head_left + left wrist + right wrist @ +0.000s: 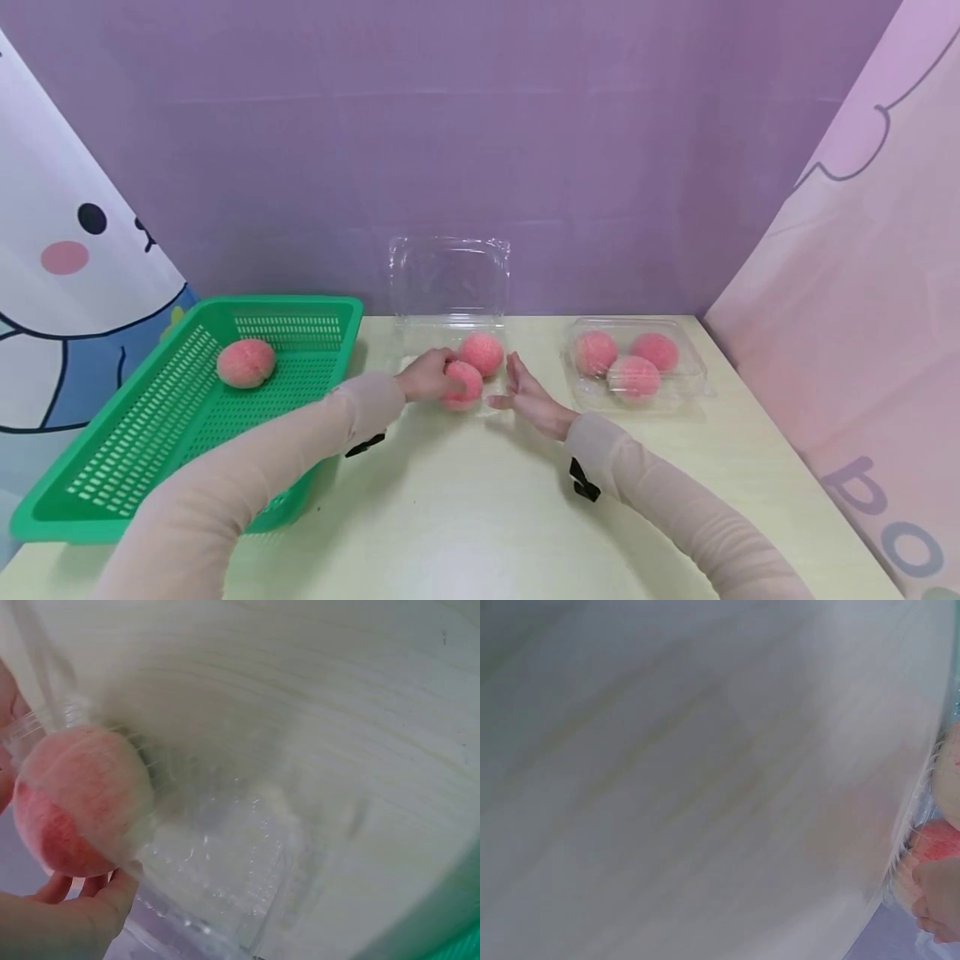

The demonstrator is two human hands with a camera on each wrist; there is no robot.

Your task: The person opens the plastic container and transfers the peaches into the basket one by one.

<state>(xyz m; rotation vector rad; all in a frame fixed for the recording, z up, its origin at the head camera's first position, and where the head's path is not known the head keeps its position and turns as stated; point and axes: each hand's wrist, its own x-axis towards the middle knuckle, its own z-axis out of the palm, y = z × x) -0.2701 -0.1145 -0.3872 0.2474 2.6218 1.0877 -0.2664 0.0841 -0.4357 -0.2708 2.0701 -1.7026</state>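
In the head view my left hand (pixel 431 377) grips a pink peach (pixel 467 383) at the front of a clear clamshell box, thumb and fingers around its left side. The left wrist view shows fingertips against the lower side of a peach (pixel 82 799). Just behind it, another peach (pixel 482 353) sits in the box, whose clear lid (pixel 450 279) stands raised at the back. My right hand (pixel 536 402) is beside the box's right side, fingers extended and holding nothing.
A green basket (pixel 300 498) on the left holds one peach (pixel 246 363). To the right stands a clear box (pixel 678 392) with its lid down over three peaches (pixel 634 377). A purple cloth (pixel 465 150) hangs behind the table (pixel 465 533).
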